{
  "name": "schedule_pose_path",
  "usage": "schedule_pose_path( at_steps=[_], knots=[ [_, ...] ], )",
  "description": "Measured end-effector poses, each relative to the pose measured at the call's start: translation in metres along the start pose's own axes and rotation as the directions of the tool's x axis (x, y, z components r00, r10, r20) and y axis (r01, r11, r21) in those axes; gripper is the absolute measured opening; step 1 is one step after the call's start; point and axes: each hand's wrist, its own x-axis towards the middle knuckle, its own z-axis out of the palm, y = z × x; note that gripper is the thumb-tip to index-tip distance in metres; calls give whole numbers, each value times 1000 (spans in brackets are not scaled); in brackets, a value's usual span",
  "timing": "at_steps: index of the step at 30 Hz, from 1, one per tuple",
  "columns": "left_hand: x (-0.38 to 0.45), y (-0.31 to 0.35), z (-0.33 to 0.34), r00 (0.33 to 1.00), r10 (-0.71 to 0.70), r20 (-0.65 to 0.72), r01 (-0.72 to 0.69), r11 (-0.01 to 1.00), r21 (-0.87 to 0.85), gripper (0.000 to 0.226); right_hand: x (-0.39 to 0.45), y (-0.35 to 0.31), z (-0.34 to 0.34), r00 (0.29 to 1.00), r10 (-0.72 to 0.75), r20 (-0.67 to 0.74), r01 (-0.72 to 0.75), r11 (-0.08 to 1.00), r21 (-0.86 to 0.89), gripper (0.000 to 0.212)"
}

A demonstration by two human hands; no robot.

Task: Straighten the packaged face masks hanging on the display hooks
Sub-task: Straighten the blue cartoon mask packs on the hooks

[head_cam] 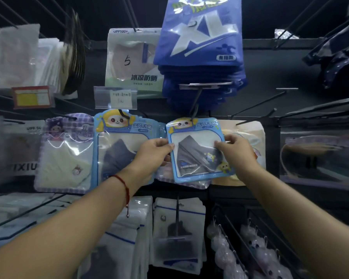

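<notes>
Hands (152, 153) (233, 150) pinching mask packet (197, 150) sides.

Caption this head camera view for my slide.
Both hands, left and right, grip a tilted blue mask packet on its hook.

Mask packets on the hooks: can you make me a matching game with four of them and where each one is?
Things:
1. Blue XL packet
2. Grey mask packet
3. Purple checked packet
4. White UPF100+ packet

Places:
A. Held between left hand and right hand
B. Top row, front of a thick stack
C. Has a handwritten 5
D. Middle row, left of the two blue cartoon packets

Pairs: 1-B, 2-A, 3-D, 4-C
</notes>
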Motion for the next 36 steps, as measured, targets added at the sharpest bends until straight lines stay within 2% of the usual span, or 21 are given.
schedule_pose_path(
  at_steps=[2,6,12,17,19,22,27,31,33,36],
  knots=[
    [-5,5,-1,999,-9,48,11,999,-36,7,-5,-6,-6,999,-26,-21,25,998,-61,6],
    [-15,12,-9,994,7,105,-3,999,-42,16,-17,-16,-18,994,11,111,-24,994,109,3],
    [-36,31,-25,986,89,143,-81,995,-62,21,-42,-31,-32,973,-6,229,-42,978,204,3],
    [-51,48,-38,955,186,230,-196,980,19,19,-64,-55,-37,956,-74,284,-30,939,344,17],
    [-55,55,-41,939,222,261,-239,971,32,15,-67,-65,-37,962,-90,258,-21,917,398,23],
    [-57,65,-44,921,270,279,-287,958,22,5,-71,-79,-36,976,-117,183,28,903,429,18],
    [-54,75,-52,924,195,328,-211,977,14,3,-77,-83,-32,967,-206,150,113,872,476,10],
    [-51,80,-54,922,189,339,-193,981,-21,9,-77,-85,-27,962,-245,118,151,843,517,13],
    [-49,83,-54,925,181,334,-180,983,-34,28,-77,-85,-25,959,-255,119,158,836,525,17],
    [-49,84,-54,937,214,276,-210,977,-45,31,-81,-82,-21,961,-226,159,130,877,462,23]
  ],
)
